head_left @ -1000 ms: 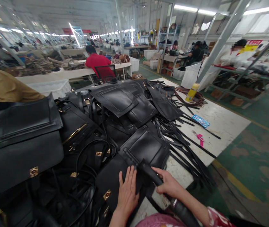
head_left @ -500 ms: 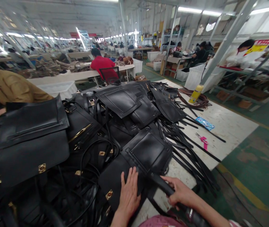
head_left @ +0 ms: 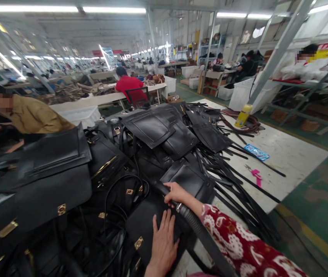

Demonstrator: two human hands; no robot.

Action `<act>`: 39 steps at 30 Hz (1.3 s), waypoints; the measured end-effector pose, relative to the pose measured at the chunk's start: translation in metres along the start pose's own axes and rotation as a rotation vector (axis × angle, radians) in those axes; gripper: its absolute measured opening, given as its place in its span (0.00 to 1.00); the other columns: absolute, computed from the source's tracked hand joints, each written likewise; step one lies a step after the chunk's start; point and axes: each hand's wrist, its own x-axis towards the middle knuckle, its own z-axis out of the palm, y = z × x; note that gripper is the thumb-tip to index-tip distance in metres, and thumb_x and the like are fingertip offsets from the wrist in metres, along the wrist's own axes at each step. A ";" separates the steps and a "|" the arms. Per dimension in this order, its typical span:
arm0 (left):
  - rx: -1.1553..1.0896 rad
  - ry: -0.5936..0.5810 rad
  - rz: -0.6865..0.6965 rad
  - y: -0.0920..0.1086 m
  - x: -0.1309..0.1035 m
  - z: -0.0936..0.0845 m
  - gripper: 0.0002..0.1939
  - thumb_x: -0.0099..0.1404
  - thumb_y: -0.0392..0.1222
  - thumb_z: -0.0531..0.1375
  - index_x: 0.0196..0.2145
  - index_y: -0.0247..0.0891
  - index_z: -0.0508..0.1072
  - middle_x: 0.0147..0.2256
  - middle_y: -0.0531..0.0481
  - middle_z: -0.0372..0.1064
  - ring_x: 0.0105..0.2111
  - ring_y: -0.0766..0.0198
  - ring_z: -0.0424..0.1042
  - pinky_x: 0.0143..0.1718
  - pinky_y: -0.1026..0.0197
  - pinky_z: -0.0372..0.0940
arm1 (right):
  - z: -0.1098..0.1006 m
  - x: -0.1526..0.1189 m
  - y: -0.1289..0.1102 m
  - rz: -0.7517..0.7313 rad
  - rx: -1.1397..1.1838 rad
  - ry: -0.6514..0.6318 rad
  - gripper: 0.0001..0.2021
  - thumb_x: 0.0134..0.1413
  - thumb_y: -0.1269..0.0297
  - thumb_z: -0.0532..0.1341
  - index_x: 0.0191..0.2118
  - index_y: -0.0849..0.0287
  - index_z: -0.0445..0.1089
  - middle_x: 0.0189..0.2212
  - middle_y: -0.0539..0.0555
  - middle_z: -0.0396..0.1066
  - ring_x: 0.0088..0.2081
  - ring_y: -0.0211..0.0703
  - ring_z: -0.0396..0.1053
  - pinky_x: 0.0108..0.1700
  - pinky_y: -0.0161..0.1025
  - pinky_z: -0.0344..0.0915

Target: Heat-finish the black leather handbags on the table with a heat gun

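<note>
My left hand [head_left: 164,240] lies flat on a black leather-look bag piece [head_left: 143,215], palm down with its fingers stretched out. A small gold clasp [head_left: 139,242] sits on that piece, left of the hand. Wrapped around the black nozzle of a hose is my right hand [head_left: 176,193], closed, just above my left fingertips. The ribbed black hose [head_left: 200,231] runs from it down toward the lower right. The nozzle's tip is over the bag piece, close to its stitched panel [head_left: 185,175]; whether it touches cannot be made out.
Black bags [head_left: 51,188] with straps and gold fittings pile up at left and behind. Loose straps hang over the edge of the white table [head_left: 299,154]. On it lie pink-handled snips [head_left: 256,177], a blue card [head_left: 256,152] and a yellow can [head_left: 243,115]. A co-worker [head_left: 37,115] sits at left.
My right hand has moved the hose nozzle up and left across the bag piece, and its red patterned sleeve now shows. My left hand stays flat on the piece.
</note>
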 end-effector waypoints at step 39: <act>-1.481 0.183 -1.036 -0.101 0.101 0.020 0.19 0.45 0.29 0.58 0.38 0.35 0.71 0.36 0.47 0.73 0.35 0.62 0.71 0.39 0.61 0.64 | -0.015 -0.021 -0.010 0.003 0.196 -0.112 0.39 0.26 0.78 0.63 0.53 0.58 0.55 0.22 0.47 0.68 0.15 0.35 0.65 0.15 0.28 0.63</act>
